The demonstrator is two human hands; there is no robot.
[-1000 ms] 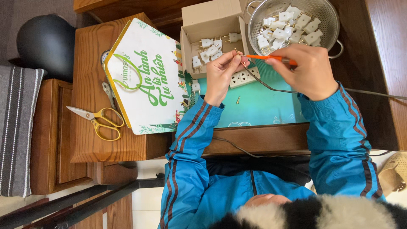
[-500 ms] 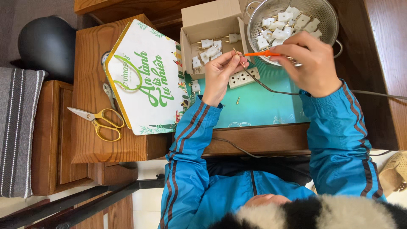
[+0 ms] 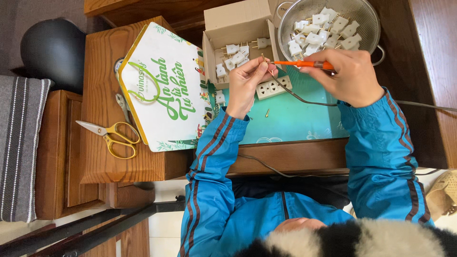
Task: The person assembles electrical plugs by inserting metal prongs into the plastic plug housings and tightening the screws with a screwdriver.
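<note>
Your right hand (image 3: 350, 71) is closing its grip around an orange-handled screwdriver (image 3: 304, 64), holding it level with the tip aimed at what your left hand (image 3: 247, 81) is pinching. The left grip is clenched on a small part with a brass prong (image 3: 264, 59) sticking out — too small to identify further. A dark cable (image 3: 304, 99) is running from that pinch point across the teal surface (image 3: 295, 121) and away beneath your right sleeve.

Just beside your left fingers, a white multi-socket outlet block (image 3: 272, 87) is lying flat on the teal surface, and a single loose brass piece (image 3: 267, 113) is resting near your left wrist.

Beyond your hands, an open cardboard box (image 3: 238, 24) is holding white plug bodies with brass prongs (image 3: 232, 49). Touching its side, a metal mesh colander (image 3: 366, 14) is holding more white plug bodies (image 3: 328, 21).

To the far side of your left arm, a green-and-white house-shaped printed carton (image 3: 162, 90) is lying on a wooden cabinet top (image 3: 102, 62) — yellow-handled scissors (image 3: 112, 135) are lying just beside it, blades closed.
</note>
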